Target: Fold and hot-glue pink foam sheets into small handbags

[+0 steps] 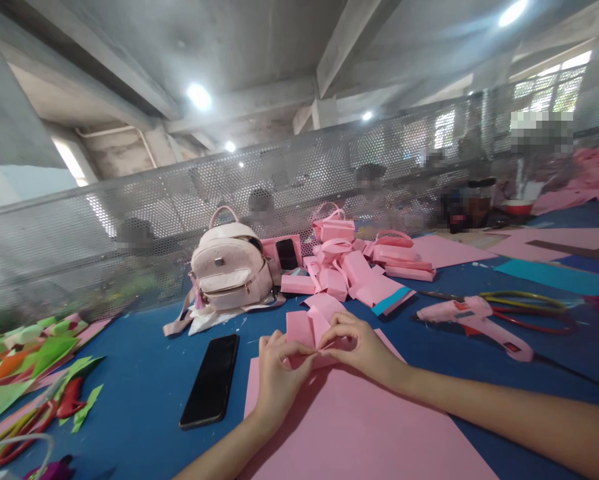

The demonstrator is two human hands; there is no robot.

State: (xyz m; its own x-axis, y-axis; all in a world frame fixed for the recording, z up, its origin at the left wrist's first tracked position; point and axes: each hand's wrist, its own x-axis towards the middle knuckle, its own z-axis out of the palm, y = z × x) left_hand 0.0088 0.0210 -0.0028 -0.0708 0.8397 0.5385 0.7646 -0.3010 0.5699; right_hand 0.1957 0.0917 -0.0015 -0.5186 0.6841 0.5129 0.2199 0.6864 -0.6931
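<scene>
Both hands pinch a folded piece of pink paper (299, 326) just above a large flat pink sheet (364, 427). My left hand (282, 373) grips its lower edge from the left, thumb and forefinger pressed together. From the right, my right hand (357, 347) pinches the same edge, its fingertips almost meeting those of the left. Part of the folded paper is hidden behind the fingers. Beyond it lies a heap of folded pink paper pieces (347, 273), some shaped like small bags with handles.
A black phone (210, 381) lies left of the sheet. A pale backpack (232, 267) stands behind it by the perforated metal screen (299, 173). On the right rests a pink glue gun (474, 320) with a cord. Green paper scraps (54, 357) and red-handled scissors (44, 420) lie at far left.
</scene>
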